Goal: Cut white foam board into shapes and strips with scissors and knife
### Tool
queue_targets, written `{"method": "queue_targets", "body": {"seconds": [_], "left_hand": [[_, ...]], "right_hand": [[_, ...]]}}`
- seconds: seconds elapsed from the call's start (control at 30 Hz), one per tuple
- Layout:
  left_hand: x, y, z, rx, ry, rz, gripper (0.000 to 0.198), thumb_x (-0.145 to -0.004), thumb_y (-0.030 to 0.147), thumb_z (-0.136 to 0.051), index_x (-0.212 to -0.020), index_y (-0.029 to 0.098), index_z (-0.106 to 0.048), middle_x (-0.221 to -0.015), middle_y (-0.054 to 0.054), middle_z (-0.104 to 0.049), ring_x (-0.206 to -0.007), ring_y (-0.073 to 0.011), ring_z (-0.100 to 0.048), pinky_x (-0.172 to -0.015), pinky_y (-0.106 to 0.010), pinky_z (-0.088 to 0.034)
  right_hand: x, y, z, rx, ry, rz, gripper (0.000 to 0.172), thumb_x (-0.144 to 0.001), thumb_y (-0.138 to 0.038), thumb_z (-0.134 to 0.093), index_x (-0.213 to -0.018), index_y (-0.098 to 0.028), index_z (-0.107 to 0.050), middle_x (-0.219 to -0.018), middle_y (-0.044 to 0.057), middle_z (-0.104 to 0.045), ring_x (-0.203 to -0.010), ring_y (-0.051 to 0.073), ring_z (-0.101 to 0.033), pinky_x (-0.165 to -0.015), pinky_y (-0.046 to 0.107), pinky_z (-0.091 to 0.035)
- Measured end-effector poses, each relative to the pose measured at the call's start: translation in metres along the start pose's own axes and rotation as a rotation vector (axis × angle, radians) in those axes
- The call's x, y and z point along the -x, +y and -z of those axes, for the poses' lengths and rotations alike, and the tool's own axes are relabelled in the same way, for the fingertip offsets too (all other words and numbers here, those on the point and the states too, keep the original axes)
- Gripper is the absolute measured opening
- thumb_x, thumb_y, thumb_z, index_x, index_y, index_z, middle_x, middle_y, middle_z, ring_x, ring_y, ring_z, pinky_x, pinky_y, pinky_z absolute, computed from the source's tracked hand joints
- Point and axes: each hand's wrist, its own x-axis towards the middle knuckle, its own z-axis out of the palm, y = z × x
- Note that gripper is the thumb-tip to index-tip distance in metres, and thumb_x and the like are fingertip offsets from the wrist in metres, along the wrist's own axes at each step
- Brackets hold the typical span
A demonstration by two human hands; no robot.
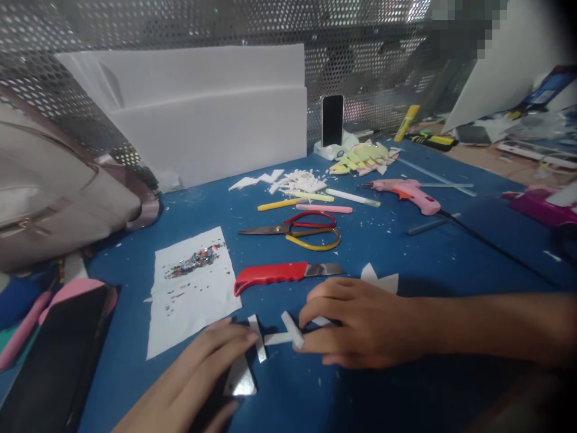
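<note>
My right hand [360,325] is closed low over the table, its curled fingertips at a short white strip [291,328] that tilts up from the surface. My left hand [193,376] reaches in from the lower left with its fingers stretched out. Its fingertips touch another narrow white strip [258,346]. Partly under that hand lies a shiny white piece with a pointed shape [242,380]. Between the two hands, a further flat strip [277,338] runs sideways. White pointed scraps [383,281] show behind my right wrist.
A red utility knife [274,273], blade out, and scissors [311,230] lie just beyond my hands. Left is a paper sheet [180,313] with glitter. Farther back are markers [324,208], white scraps [302,180], a pink glue gun [415,193] and a standing phone [332,120].
</note>
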Motion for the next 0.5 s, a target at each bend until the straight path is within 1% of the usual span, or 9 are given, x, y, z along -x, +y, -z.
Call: {"method": "queue_targets", "body": {"seconds": [0.07,0.13,0.2,0.27,0.33,0.43,0.5], "left_hand": [[-0.001,-0.005,0.000,-0.079,-0.002,-0.031,0.047,-0.092,0.033,-0.053,-0.139,0.028,-0.045,-0.133,-0.006,-0.059,-0.121,-0.0204,-0.058,-0.105,-0.030,-0.047],[-0.002,-0.007,0.000,-0.123,-0.008,-0.044,0.053,-0.091,0.038,-0.056,-0.141,0.026,-0.043,-0.133,-0.006,-0.059,-0.122,-0.0203,-0.057,-0.105,-0.029,-0.046],[-0.004,-0.007,0.000,-0.161,-0.005,-0.063,0.054,-0.092,0.040,-0.056,-0.142,0.025,-0.043,-0.137,-0.007,-0.057,-0.125,-0.0212,-0.054,-0.108,-0.032,-0.043],[-0.006,-0.005,-0.001,-0.201,-0.004,-0.105,0.048,-0.095,0.040,-0.052,-0.140,0.027,-0.046,-0.141,-0.006,-0.055,-0.128,-0.0227,-0.052,-0.113,-0.038,-0.037],[-0.009,-0.002,-0.001,-0.227,-0.008,-0.143,0.040,-0.098,0.037,-0.047,-0.137,0.031,-0.051,-0.144,-0.004,-0.054,-0.130,-0.0234,-0.050,-0.115,-0.043,-0.031],[-0.012,0.001,0.001,-0.234,-0.009,-0.179,0.035,-0.099,0.030,-0.044,-0.131,0.033,-0.057,-0.144,-0.001,-0.054,-0.131,-0.0217,-0.049,-0.117,-0.041,-0.026],[-0.013,0.002,0.002,-0.222,-0.010,-0.202,0.034,-0.099,0.029,-0.045,-0.129,0.033,-0.058,-0.143,0.000,-0.055,-0.131,-0.0200,-0.048,-0.118,-0.038,-0.023]], "right_hand": [[-0.001,0.000,0.002,-0.011,-0.008,-0.011,0.028,-0.096,-0.031,-0.052,-0.121,-0.022,-0.060,-0.116,0.007,-0.059,-0.105,0.020,-0.051,-0.093,0.035,-0.043],[-0.003,0.000,0.004,-0.013,-0.013,-0.029,0.028,-0.096,-0.030,-0.052,-0.121,-0.024,-0.061,-0.121,0.008,-0.057,-0.110,0.021,-0.050,-0.096,0.036,-0.042],[-0.004,0.000,0.006,-0.011,-0.019,-0.035,0.028,-0.096,-0.029,-0.051,-0.122,-0.024,-0.061,-0.130,0.010,-0.053,-0.118,0.022,-0.047,-0.099,0.038,-0.041],[-0.004,0.001,0.006,-0.012,-0.030,-0.015,0.031,-0.096,-0.029,-0.050,-0.125,-0.022,-0.059,-0.138,0.011,-0.049,-0.125,0.023,-0.044,-0.102,0.040,-0.040],[-0.004,0.002,0.005,-0.018,-0.040,-0.005,0.036,-0.097,-0.029,-0.049,-0.130,-0.017,-0.055,-0.142,0.012,-0.048,-0.130,0.023,-0.042,-0.105,0.040,-0.039],[-0.003,0.003,0.003,-0.025,-0.034,-0.031,0.044,-0.097,-0.028,-0.047,-0.137,-0.010,-0.048,-0.141,0.014,-0.050,-0.133,0.022,-0.040,-0.110,0.040,-0.037],[-0.003,0.004,0.003,-0.032,-0.016,-0.044,0.045,-0.097,-0.026,-0.045,-0.138,-0.008,-0.046,-0.142,0.015,-0.049,-0.133,0.022,-0.040,-0.111,0.041,-0.035]]}}
